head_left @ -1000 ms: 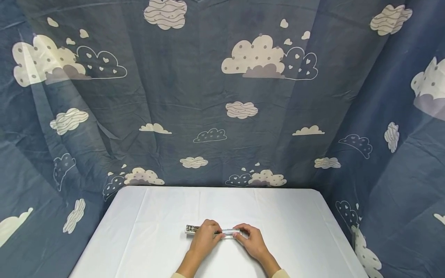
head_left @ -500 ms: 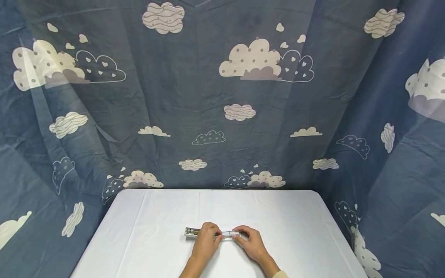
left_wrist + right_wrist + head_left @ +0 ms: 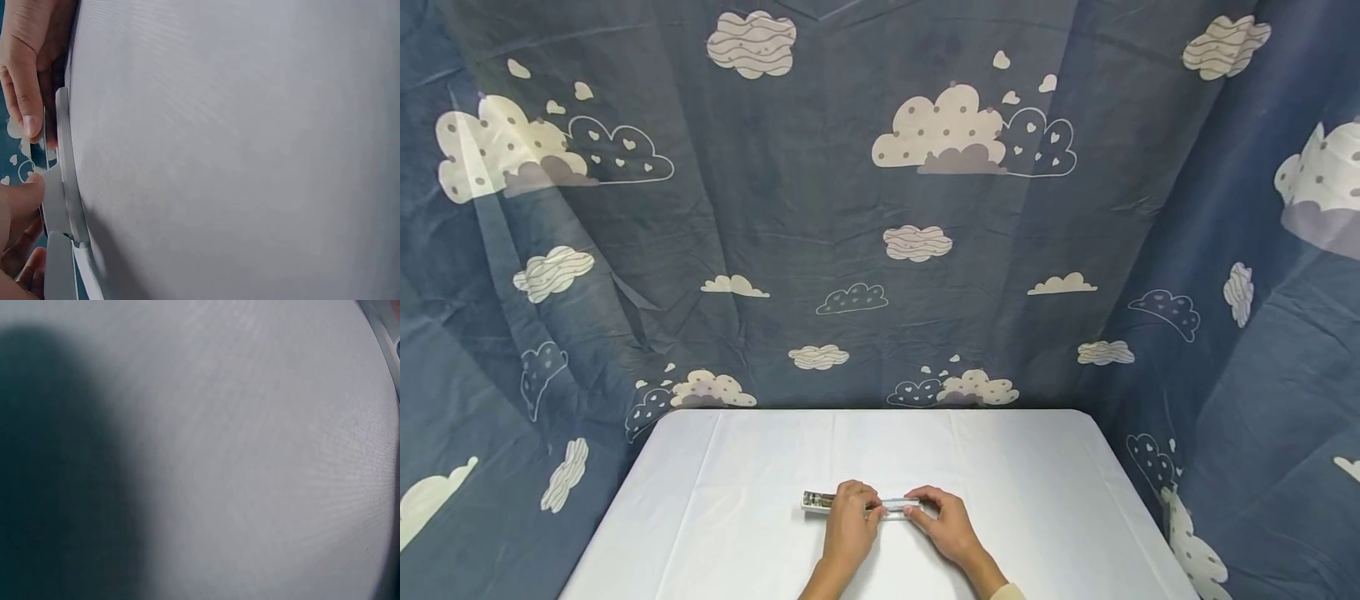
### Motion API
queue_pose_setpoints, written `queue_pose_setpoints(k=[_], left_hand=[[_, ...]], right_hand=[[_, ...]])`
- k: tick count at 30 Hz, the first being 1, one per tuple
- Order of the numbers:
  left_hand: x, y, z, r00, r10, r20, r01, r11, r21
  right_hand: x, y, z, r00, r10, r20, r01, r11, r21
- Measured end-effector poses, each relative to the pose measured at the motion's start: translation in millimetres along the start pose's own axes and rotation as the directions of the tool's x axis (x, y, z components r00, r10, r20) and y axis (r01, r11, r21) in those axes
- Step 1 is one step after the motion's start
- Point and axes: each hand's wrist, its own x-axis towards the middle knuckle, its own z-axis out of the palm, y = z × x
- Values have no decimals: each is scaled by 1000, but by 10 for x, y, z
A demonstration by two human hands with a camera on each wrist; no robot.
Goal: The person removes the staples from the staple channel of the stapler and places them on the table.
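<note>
A light grey stapler (image 3: pixel 817 501) lies on the white table, its top cover folded back to the left and the metal inside bare. Around its middle my left hand (image 3: pixel 850 523) grips the body, thumb on the near side. My right hand (image 3: pixel 952 525) pinches the right end of the narrow silvery magazine (image 3: pixel 895 504) between thumb and fingers. From the left wrist view, the grey base (image 3: pixel 70 169) runs along the table, with the right thumb and fingers on the shiny metal above it. Both palms hide parts of the stapler. Only a bit of it enters the right wrist view's upper corner.
The white table (image 3: pixel 1037 475) has rounded far corners. A dark blue cloud-patterned curtain (image 3: pixel 805 208) hangs behind it and along both sides. A dark blurred shape (image 3: pixel 56 475) fills the left of the right wrist view.
Both hands keep their hold on the stapler with hardly any movement. The head view has shifted slightly, and the left sleeve cuff has left the picture.
</note>
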Motion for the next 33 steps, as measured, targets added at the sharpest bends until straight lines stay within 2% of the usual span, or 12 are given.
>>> queue_pose_setpoints(k=[5, 13, 17, 22, 28, 33], left_hand=[[-1, 21, 25, 998, -62, -12, 61, 997, -54], [-24, 132, 19, 991, -124, -41, 123, 992, -23], [-38, 156, 35, 987, -154, -48, 151, 987, -51], [-45, 146, 49, 985, -162, -59, 157, 984, -86], [-36, 132, 44, 986, -152, -74, 146, 986, -78], [17, 151, 18, 986, -157, -48, 154, 986, -62]], right_hand=[[-7, 17, 4, 1000, -10, -1, 10, 1000, -5], [-24, 11, 26, 1000, -6, -3, 6, 1000, 9], [-40, 16, 29, 1000, -7, -8, 8, 1000, 1], [-56, 21, 31, 1000, -11, -9, 11, 1000, 7], [-49, 24, 32, 1000, -3, 1, 3, 1000, 14], [-5, 13, 2, 1000, -16, -7, 16, 1000, 16]])
